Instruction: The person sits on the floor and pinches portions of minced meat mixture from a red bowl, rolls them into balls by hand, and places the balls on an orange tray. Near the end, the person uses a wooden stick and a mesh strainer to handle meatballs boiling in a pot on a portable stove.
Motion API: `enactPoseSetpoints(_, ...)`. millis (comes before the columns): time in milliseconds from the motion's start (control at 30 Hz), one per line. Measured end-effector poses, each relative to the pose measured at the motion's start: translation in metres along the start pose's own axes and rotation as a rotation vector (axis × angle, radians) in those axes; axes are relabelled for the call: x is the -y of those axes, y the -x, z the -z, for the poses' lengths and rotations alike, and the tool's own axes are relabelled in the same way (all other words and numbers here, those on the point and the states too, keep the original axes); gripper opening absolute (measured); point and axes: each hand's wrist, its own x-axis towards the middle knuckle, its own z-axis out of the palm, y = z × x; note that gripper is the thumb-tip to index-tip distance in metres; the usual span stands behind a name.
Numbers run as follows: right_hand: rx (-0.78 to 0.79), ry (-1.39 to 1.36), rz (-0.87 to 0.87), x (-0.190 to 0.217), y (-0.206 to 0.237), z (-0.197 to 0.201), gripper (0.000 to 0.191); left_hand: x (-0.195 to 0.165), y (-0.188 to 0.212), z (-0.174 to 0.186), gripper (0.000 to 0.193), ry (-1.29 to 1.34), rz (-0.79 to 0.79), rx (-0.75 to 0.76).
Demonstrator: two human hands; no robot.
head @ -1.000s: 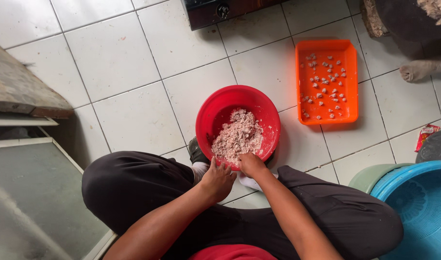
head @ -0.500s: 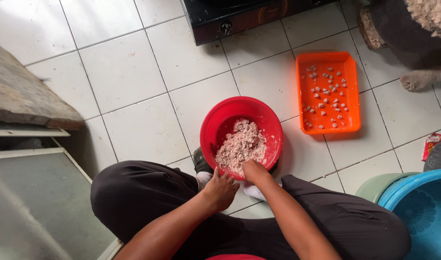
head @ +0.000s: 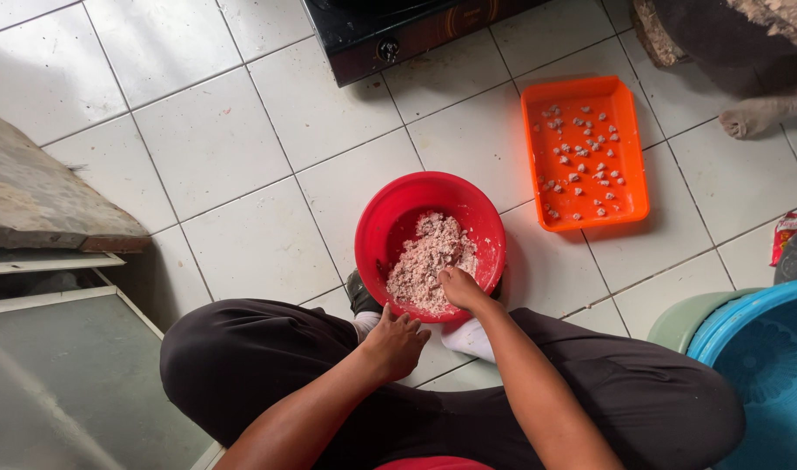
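Note:
A red round bowl (head: pixel 390 228) sits on the white tiled floor in front of my crossed legs, holding a heap of pale pinkish minced mixture (head: pixel 426 257). My right hand (head: pixel 460 289) reaches over the near rim, its fingers curled down into the mixture. My left hand (head: pixel 393 345) rests just short of the bowl over my leg, fingers loosely apart, with nothing seen in it. To the right of the bowl lies an orange rectangular tray (head: pixel 629 187) dotted with several small pale lumps.
A dark stove (head: pixel 390 35) stands on the floor beyond the bowl. A blue basin (head: pixel 755 348) inside a green one is at the right edge. Another person's foot (head: pixel 751 117) is at top right. A worn step (head: pixel 42 200) and a glass panel lie at left.
My hands, together at the bowl's near rim, have parted: the right one went forward into the mixture, the left drew back toward my leg. The view has shifted slightly.

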Motion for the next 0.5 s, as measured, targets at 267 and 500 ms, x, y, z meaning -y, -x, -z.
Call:
enactPoseSetpoints(267,0.105,-0.431,-0.199,0.010,0.015,0.001,0.045,0.002,-0.006,-0.005,0.044,-0.053,0.015,-0.035)
enactPoseSetpoints(500,-0.129,-0.293,0.139,0.005,0.003,0.000,0.053,0.002,-0.004,-0.005,0.045,-0.045,0.011,-0.008)
